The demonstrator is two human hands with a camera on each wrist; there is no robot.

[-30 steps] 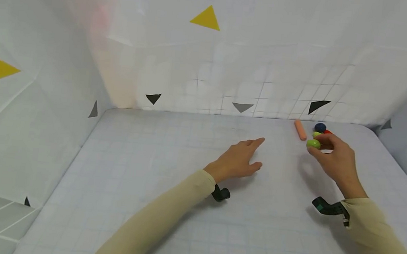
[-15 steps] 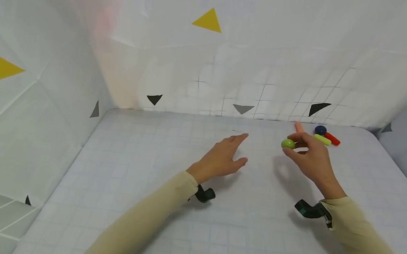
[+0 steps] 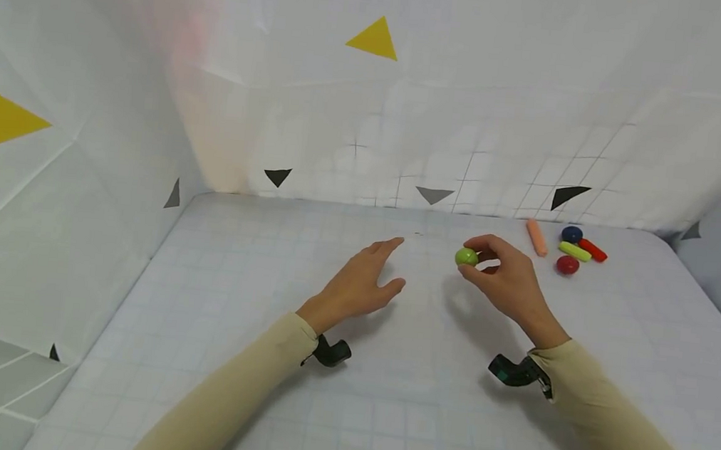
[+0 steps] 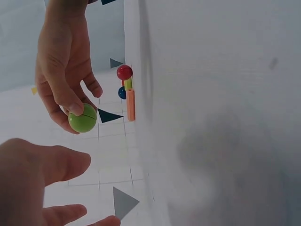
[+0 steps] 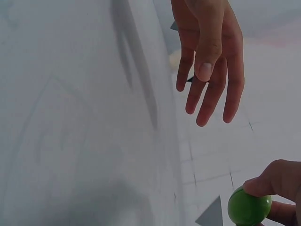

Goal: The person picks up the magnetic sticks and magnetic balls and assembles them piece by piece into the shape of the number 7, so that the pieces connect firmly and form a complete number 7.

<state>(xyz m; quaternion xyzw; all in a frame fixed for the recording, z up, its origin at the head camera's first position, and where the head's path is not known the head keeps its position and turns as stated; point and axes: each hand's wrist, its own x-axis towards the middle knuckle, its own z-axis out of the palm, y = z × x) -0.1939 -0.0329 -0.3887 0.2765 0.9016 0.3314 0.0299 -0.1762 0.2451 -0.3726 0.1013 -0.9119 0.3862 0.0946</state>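
My right hand (image 3: 505, 279) pinches a green ball (image 3: 466, 257) between thumb and fingertips, held above the table right of centre. In the left wrist view a thin dark line runs across the green ball (image 4: 83, 117). To its left my left hand (image 3: 354, 282) hovers over the table, fingers extended and thumb spread, holding nothing. The right wrist view shows the left hand (image 5: 214, 56) with its fingers pointing down, apart from the ball. Both wrists carry dark cameras below beige sleeves.
At the table's back right lie an orange stick (image 3: 536, 238), a dark blue ball (image 3: 572, 234), a red stick (image 3: 593, 250), a yellow-green stick (image 3: 574, 251) and a red ball (image 3: 567, 264). White walls (image 3: 319, 107) with triangle marks enclose the table (image 3: 395, 414).
Both hands have moved left, the right one carrying the green ball away from the coloured pieces. The red ball and the sticks, partly hidden before, now show fully.
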